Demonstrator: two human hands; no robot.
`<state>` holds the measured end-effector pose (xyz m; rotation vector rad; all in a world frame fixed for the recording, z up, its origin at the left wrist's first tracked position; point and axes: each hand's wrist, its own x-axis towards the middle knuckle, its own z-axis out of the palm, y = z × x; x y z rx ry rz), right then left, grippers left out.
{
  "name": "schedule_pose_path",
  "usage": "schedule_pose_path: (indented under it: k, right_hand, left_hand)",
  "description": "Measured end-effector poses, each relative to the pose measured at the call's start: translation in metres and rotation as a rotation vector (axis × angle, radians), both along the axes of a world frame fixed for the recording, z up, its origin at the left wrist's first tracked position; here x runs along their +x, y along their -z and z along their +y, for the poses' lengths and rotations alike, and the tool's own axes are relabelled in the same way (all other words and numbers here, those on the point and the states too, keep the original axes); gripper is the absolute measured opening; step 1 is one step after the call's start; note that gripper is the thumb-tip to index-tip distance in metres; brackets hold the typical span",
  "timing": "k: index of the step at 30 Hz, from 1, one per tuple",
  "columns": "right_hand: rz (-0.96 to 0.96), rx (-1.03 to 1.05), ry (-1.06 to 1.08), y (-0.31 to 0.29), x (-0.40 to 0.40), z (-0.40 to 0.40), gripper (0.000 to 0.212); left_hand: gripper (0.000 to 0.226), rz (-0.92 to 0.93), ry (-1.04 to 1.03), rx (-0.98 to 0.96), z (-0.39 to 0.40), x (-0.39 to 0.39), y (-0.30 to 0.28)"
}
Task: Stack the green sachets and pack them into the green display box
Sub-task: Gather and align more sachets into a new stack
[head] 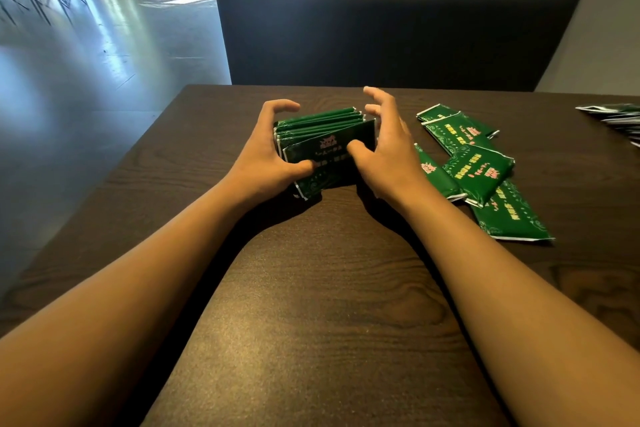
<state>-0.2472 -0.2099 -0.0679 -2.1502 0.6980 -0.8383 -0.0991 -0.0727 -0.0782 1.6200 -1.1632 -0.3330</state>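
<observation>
The left hand (266,152) is cupping the left end of the stack (325,146), thumb pressing on the front sachet and fingers curling over the far side. The right hand (388,146) is bracing the right end, thumb lying on the same front face, but its fingers are spreading open and lifting off the top, so this hand is only half gripping. Between them, the sachets are standing on edge on the worktop (311,288), roughly in the middle, packed face to face like cards, with their tops uneven and the front one slipping lower toward six o'clock.

I would judge that the stacking step is under way: the two hands are squaring a bundle, not yet packing it. From the stack, at about three o'clock and just beside the right wrist, the loose sachets (481,166) are lying flat and overlapping one another, fanning out toward four o'clock. More packets (620,118) are showing at the worktop's right edge, around two o'clock, too cropped to identify. The green display box is not showing anywhere in view.

The next move probably calls for tapping the bundle level and pinching it firmly from both ends, since the foil looks slick and the front sachet is already sliding. Then one hand needs to free itself to collect the loose ones while the other keeps the bundle upright.
</observation>
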Motion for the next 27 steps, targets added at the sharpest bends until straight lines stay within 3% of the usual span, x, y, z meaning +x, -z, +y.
schedule_pose_path:
  k: [5, 11, 19, 23, 27]
  right_hand:
    - [0.044, 0.106, -0.144, -0.003, -0.003, 0.008, 0.082]
    - [0.071, 0.121, -0.172, -0.002, -0.003, 0.011, 0.087]
    - [0.104, 0.088, -0.205, 0.000, -0.003, 0.005, 0.090]
    - [0.197, -0.107, -0.028, 0.003, 0.002, 0.005, 0.073]
    - [0.432, -0.266, 0.222, 0.000, -0.002, 0.000, 0.064]
  left_hand:
    - [0.084, -0.017, 0.030, 0.012, -0.001, 0.000, 0.000]
    - [0.098, -0.020, 0.014, 0.020, -0.001, -0.001, 0.000]
    - [0.084, -0.048, -0.018, 0.039, -0.001, 0.000, 0.001]
    - [0.074, -0.084, -0.123, -0.010, -0.002, 0.002, 0.003]
    - [0.072, 0.019, -0.229, -0.055, -0.001, 0.005, 0.004]
